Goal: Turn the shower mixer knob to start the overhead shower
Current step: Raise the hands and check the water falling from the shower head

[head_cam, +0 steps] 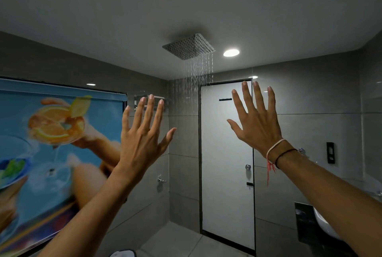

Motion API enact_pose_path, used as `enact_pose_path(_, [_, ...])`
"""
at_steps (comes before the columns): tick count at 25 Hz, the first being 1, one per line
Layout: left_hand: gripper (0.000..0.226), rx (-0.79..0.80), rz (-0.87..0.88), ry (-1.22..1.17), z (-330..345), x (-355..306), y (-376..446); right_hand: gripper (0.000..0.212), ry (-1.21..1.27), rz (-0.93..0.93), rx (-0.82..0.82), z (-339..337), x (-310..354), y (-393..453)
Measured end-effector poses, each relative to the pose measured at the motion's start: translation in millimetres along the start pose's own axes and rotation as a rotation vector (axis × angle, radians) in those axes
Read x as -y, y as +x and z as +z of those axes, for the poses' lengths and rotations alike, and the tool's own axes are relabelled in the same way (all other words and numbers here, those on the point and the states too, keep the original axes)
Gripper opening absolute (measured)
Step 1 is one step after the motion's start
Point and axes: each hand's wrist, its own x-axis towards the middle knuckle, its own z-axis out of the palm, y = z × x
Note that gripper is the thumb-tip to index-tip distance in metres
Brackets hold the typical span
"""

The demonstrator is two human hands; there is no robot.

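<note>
Both my left hand (142, 139) and right hand (256, 122) hang empty, fingers splayed, while the overhead shower (189, 47) runs (mixer knob unseen, probably wet, slippery).

I see grey tiled floor (175, 238) at bottom centre, running to the foot of the white door (227, 174). A white object with dark rim (124, 253) sits on it at the bottom edge, cut off, can't identify.

Dim, grey light from one glaring ceiling downlight (231, 52); soft focus, wide-angle bending at the edges.
</note>
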Motion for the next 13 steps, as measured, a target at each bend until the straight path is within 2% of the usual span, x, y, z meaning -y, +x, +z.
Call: enact_pose_path(13, [0.085, -0.001, 0.006, -0.003, 2.9, 4.3, -2.1, 0.091, -0.020, -0.006, 0.006, -0.8, 7.0, -0.8])
